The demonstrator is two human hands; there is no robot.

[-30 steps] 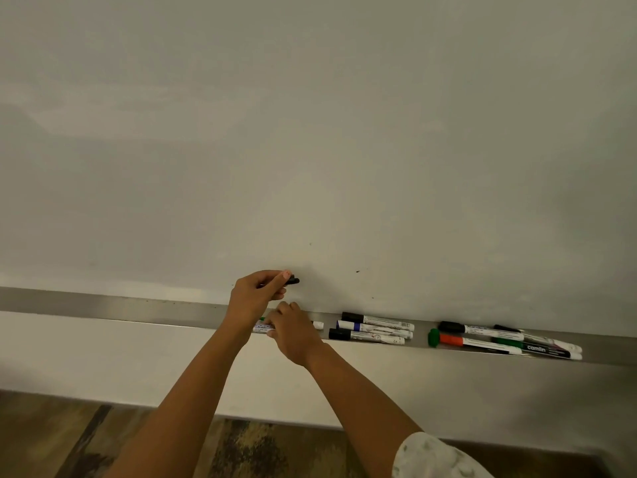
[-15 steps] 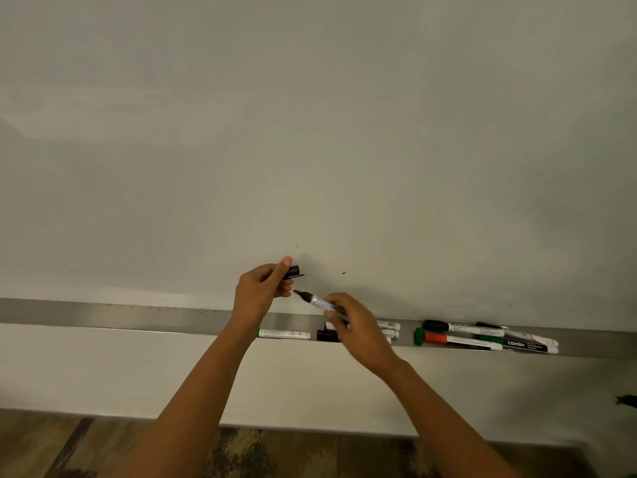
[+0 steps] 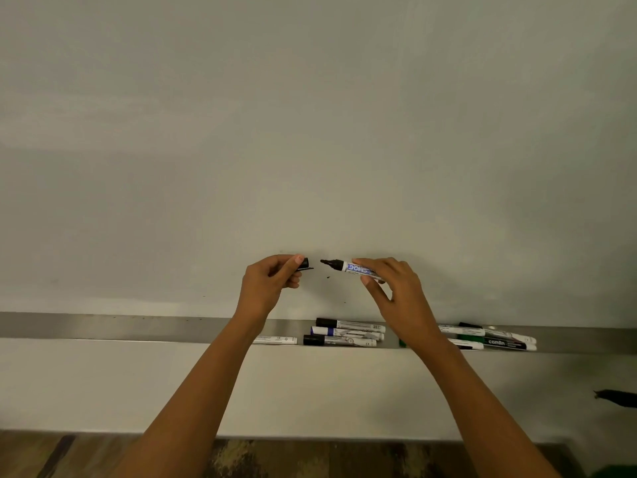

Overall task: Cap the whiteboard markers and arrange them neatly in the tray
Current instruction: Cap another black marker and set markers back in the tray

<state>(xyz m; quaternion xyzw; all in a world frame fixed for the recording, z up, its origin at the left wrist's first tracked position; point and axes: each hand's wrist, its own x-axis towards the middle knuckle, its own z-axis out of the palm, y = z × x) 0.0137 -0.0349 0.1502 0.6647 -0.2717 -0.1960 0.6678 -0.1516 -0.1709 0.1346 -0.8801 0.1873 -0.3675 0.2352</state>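
Observation:
My left hand [image 3: 272, 282] pinches a black cap [image 3: 304, 263] in front of the whiteboard. My right hand [image 3: 393, 288] holds an uncapped black marker [image 3: 348, 266] level, its tip pointing left at the cap with a small gap between them. Below, the metal tray [image 3: 138, 327] holds a white marker [image 3: 275, 340] lying alone, three capped markers [image 3: 348, 333] in a stack, and a further group of markers [image 3: 496, 339] to the right, partly hidden by my right wrist.
The whiteboard [image 3: 310, 132] fills the upper view, with small ink specks near my hands. A dark object [image 3: 617, 397] pokes in at the right edge below the tray. Wooden floor [image 3: 69, 453] shows at the bottom.
My right hand picked the uncapped marker out of the tray and raised it level with the cap. My left hand kept the cap and rose slightly.

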